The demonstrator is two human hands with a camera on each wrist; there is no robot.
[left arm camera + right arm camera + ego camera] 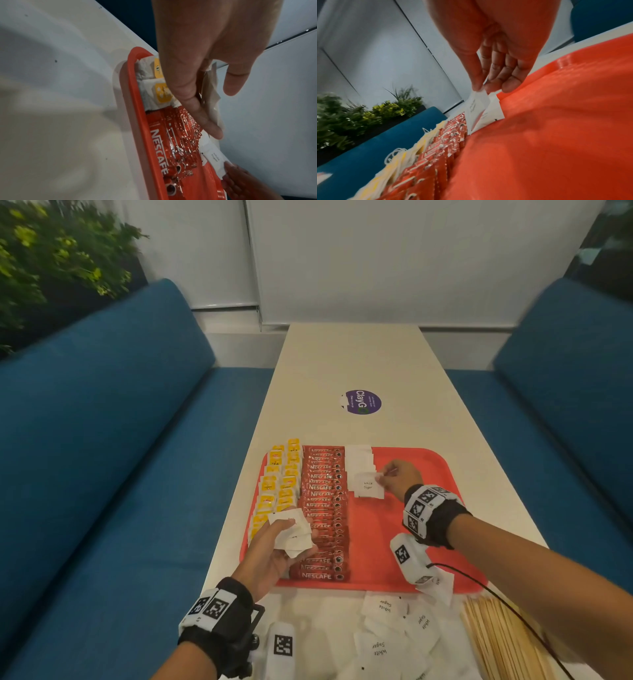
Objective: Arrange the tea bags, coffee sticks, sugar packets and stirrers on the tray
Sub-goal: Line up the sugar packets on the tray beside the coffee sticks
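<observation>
Loose sugar packets (383, 642) and wooden stirrers (496, 642) remain off the red tray (404, 546); tea bags (274, 491) and Nescafe coffee sticks (323, 508) are laid in rows. Right hand (402, 477) pinches one sugar packet (368, 484); left hand (274, 556) clasps several.

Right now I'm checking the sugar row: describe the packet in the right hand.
The sugar packet is a small white paper square, handwritten "White Sugar". The right hand pinches its right edge between thumb and fingers. It tilts over the red tray, at the near end of the white packet row, beside the coffee sticks.
</observation>
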